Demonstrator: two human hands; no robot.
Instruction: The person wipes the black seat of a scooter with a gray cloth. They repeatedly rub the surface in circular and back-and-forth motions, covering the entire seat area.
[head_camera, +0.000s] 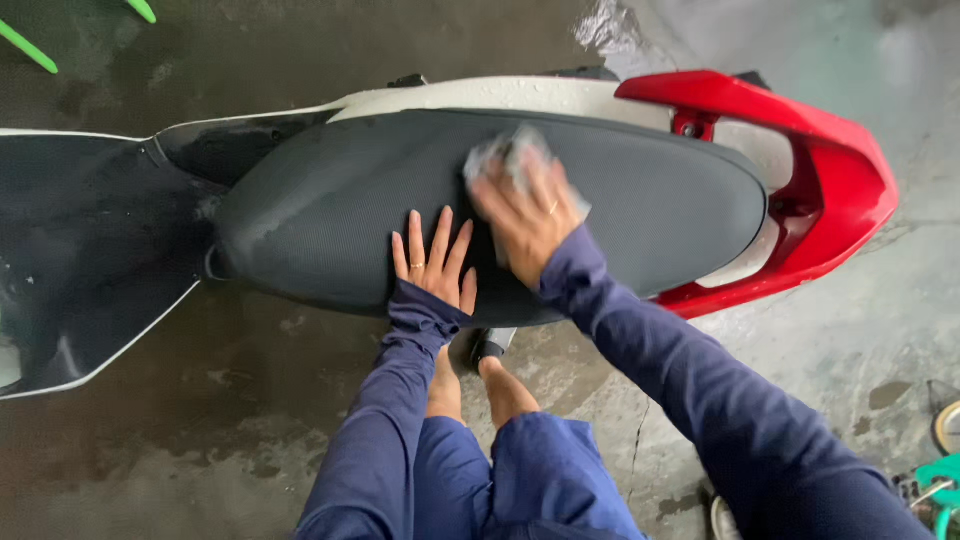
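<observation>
- Black, matte, elongated scooter seat (330, 200): lay with its long axis running left to right across the head view, narrow nose toward the left, broad tail toward the right; surface looked damp.
- Pale grey, crumpled wet cloth (505, 152): sat on the upper middle of the seat, mostly covered by the right hand, with its edges showing beyond the fingertips on the far side; blurred, so its exact outline could not be told.
- Right hand (528, 215): palm down on the cloth, fingers spread and pressed over it rather than curled round it; 1 ring visible on a finger. The cloth lay directly under and just beyond this hand, away from the person.
- Left hand (433, 265): flat and open on the near edge of the seat, fingers splayed and pointing away from the body, holding nothing; 1 ring visible. It rested just beside the right wrist, to the left of the cloth and nearer the person.
- Relation of note: the right hand was the one on the cloth; most of the seat's uncovered length stretched to either side of it along the left-right axis.
- Red glossy tail fairing (850, 170): wrapped the seat's right end.
- White side panel (480, 95): ran along the seat's far edge.
- Wet grey concrete floor (250, 440): beneath, with the person's 2 bare feet near the seat.
</observation>
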